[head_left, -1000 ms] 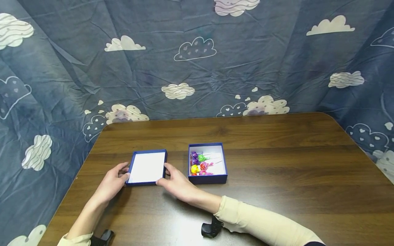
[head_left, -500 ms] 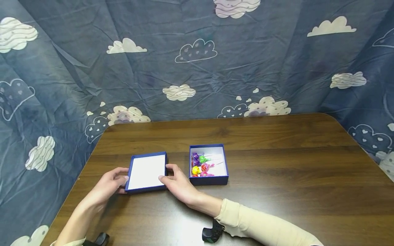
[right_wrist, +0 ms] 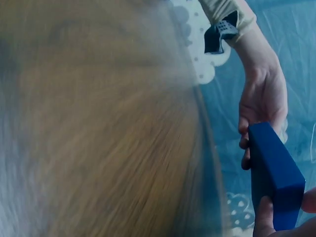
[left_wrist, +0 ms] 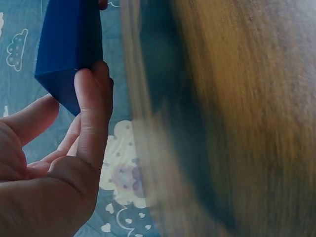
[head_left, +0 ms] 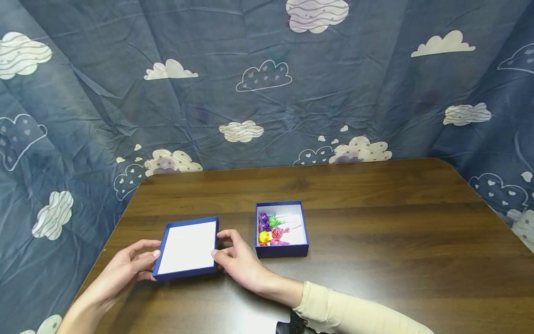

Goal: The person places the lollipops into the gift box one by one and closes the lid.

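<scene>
A blue square box lid (head_left: 187, 246), white on its inner face, is held between both hands with that face up. My left hand (head_left: 127, 269) grips its left side, thumb at the rim and fingers underneath. On the opposite side my right hand (head_left: 242, 262) pinches the rim between thumb and fingers. The left wrist view shows a corner of the blue lid (left_wrist: 66, 54) between thumb and fingers, apart from the table. In the right wrist view the lid (right_wrist: 274, 170) spans the two hands. To its right stands a blue box (head_left: 281, 251) with several wrapped lollipops (head_left: 273, 227).
The brown wooden table (head_left: 375, 232) carries the lollipop box near its middle. Behind it hangs a dark blue cloth (head_left: 200, 102) printed with clouds. A black device (head_left: 289, 324) is strapped at the right wrist.
Both hands have lifted the box lid off the table and brought it toward the person and slightly left, tilting it a little. The lollipop box has stayed in place.
</scene>
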Tool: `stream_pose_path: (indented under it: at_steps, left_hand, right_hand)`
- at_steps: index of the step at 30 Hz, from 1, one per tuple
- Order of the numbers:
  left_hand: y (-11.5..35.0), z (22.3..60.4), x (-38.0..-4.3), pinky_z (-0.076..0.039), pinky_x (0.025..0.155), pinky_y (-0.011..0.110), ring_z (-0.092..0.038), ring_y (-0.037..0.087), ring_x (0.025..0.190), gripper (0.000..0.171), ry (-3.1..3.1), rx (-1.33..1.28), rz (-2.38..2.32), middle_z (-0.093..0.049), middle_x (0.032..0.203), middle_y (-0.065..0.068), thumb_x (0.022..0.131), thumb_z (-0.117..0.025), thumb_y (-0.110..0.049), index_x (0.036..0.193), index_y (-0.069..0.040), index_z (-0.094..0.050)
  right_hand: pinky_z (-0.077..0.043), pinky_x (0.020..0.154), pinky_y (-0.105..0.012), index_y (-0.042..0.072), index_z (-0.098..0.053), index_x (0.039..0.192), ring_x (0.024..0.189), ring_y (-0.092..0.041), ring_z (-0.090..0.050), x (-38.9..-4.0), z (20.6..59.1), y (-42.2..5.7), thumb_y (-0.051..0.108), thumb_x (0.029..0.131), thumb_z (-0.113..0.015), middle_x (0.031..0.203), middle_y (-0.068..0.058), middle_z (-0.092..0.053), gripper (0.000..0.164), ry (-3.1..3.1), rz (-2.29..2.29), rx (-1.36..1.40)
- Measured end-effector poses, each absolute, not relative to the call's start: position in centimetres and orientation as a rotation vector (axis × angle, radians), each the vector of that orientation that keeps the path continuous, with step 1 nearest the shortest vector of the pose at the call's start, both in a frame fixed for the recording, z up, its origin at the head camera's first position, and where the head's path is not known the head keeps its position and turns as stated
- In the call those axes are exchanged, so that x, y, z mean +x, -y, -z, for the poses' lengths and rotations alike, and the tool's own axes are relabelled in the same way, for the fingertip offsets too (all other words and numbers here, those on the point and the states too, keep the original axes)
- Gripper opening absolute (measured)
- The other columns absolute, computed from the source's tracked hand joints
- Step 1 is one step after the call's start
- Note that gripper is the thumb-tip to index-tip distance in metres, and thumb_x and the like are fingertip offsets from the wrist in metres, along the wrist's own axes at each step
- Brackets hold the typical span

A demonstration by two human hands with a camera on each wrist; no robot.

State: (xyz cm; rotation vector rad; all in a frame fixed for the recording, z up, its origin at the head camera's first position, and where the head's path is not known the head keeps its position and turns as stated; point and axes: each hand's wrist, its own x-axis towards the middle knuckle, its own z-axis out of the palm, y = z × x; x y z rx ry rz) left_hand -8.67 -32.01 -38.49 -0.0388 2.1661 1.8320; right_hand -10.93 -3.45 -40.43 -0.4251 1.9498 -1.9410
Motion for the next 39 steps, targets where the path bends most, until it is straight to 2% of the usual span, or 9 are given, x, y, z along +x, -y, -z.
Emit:
stream_pose_path:
  at_steps: [3, 5, 12, 16, 21, 27, 34, 36, 39]
  left_hand:
    - [32.3, 38.2, -8.0, -0.056, 0.062, 0.032, -0.066, 0.018, 0.079, 0.036, -2.165, -0.050, -1.868, -0.070, 0.093, 0.008, 0.102, -0.053, -0.012, 0.131, 0.007, -0.042]
    - [32.3, 38.0, -7.6, -0.056, 0.061, 0.032, -0.067, 0.017, 0.078, 0.030, -2.158, -0.060, -1.903, -0.070, 0.093, 0.007, 0.103, -0.052, -0.012, 0.129, 0.001, -0.046]
    - [31.4, 37.2, -6.9, -0.057, 0.066, 0.031, -0.069, 0.019, 0.088, 0.020, -2.032, -0.028, -2.051, -0.071, 0.102, 0.006, 0.104, -0.049, -0.012, 0.124, -0.015, -0.054]
    - [30.5, 36.8, -7.0, -0.058, 0.074, 0.033, -0.069, 0.020, 0.095, 0.023, -1.905, 0.010, -2.153, -0.070, 0.109, 0.006, 0.105, -0.047, -0.011, 0.125, -0.019, -0.054]
    - [28.8, 36.5, -7.4, -0.057, 0.078, 0.035, -0.069, 0.021, 0.097, 0.025, -1.795, 0.110, -2.248, -0.070, 0.110, 0.009, 0.105, -0.044, -0.008, 0.125, -0.014, -0.059]
    - [26.3, 35.8, -8.3, -0.057, 0.076, 0.034, -0.070, 0.021, 0.092, 0.025, -1.642, 0.158, -2.334, -0.072, 0.103, 0.011, 0.105, -0.043, -0.006, 0.109, -0.005, -0.067]
    - [22.5, 35.0, -9.5, -0.057, 0.072, 0.031, -0.070, 0.018, 0.087, 0.017, -1.674, 0.128, -2.303, -0.072, 0.096, 0.009, 0.104, -0.049, -0.011, 0.102, -0.004, -0.064]
    - [21.4, 34.8, -9.9, -0.056, 0.070, 0.030, -0.068, 0.016, 0.083, 0.014, -1.717, 0.084, -2.302, -0.072, 0.092, 0.007, 0.103, -0.052, -0.014, 0.102, -0.004, -0.063]
    - [20.2, 34.7, -10.3, -0.053, 0.061, 0.026, -0.064, 0.013, 0.072, 0.013, -1.756, 0.066, -2.303, -0.069, 0.085, 0.004, 0.101, -0.056, -0.016, 0.102, -0.004, -0.061]
  right_hand:
    - [-0.044, 0.058, -0.025, 0.009, -0.046, 0.132, 0.075, -0.015, -0.061, -10.2, 39.7, 3.2, 0.019, 0.096, -0.063, 0.099, -0.006, -0.068, 0.041, -1.943, 1.927, -0.458]
    - [-0.044, 0.055, -0.025, 0.011, -0.046, 0.132, 0.076, -0.014, -0.061, -9.9, 39.2, 3.0, 0.020, 0.095, -0.063, 0.106, -0.004, -0.066, 0.042, -1.932, 1.931, -0.475]
    - [-0.049, 0.085, -0.029, 0.010, -0.048, 0.131, 0.100, -0.012, -0.064, -9.7, 37.3, 1.7, 0.021, 0.095, -0.064, 0.133, -0.004, -0.051, 0.041, -1.875, 1.975, -0.532]
    - [-0.050, 0.087, -0.030, 0.007, -0.049, 0.131, 0.102, -0.016, -0.064, -9.8, 36.5, 0.6, 0.018, 0.093, -0.066, 0.131, -0.008, -0.052, 0.043, -1.837, 2.021, -0.562]
    - [-0.052, 0.085, -0.033, 0.004, -0.049, 0.130, 0.096, -0.019, -0.066, -10.3, 35.8, -1.1, 0.016, 0.092, -0.068, 0.127, -0.011, -0.055, 0.044, -1.848, 2.042, -0.586]
    - [-0.052, 0.082, -0.033, 0.002, -0.050, 0.130, 0.085, -0.021, -0.067, -11.1, 35.2, -3.5, 0.013, 0.089, -0.070, 0.119, -0.014, -0.062, 0.046, -1.885, 2.051, -0.563]
    - [-0.054, 0.087, -0.041, 0.003, -0.048, 0.138, 0.097, -0.023, -0.067, -12.4, 34.5, -6.5, 0.015, 0.091, -0.070, 0.126, -0.016, -0.063, 0.053, -1.950, 2.066, -0.470]
    - [-0.052, 0.089, -0.038, 0.002, -0.051, 0.137, 0.100, -0.022, -0.066, -12.8, 34.3, -7.4, 0.017, 0.092, -0.069, 0.124, -0.014, -0.065, 0.051, -1.995, 2.047, -0.463]
    - [-0.052, 0.076, -0.027, 0.001, -0.054, 0.135, 0.090, -0.019, -0.066, -13.2, 33.9, -8.6, 0.018, 0.092, -0.070, 0.121, -0.013, -0.066, 0.049, -2.038, 2.035, -0.439]
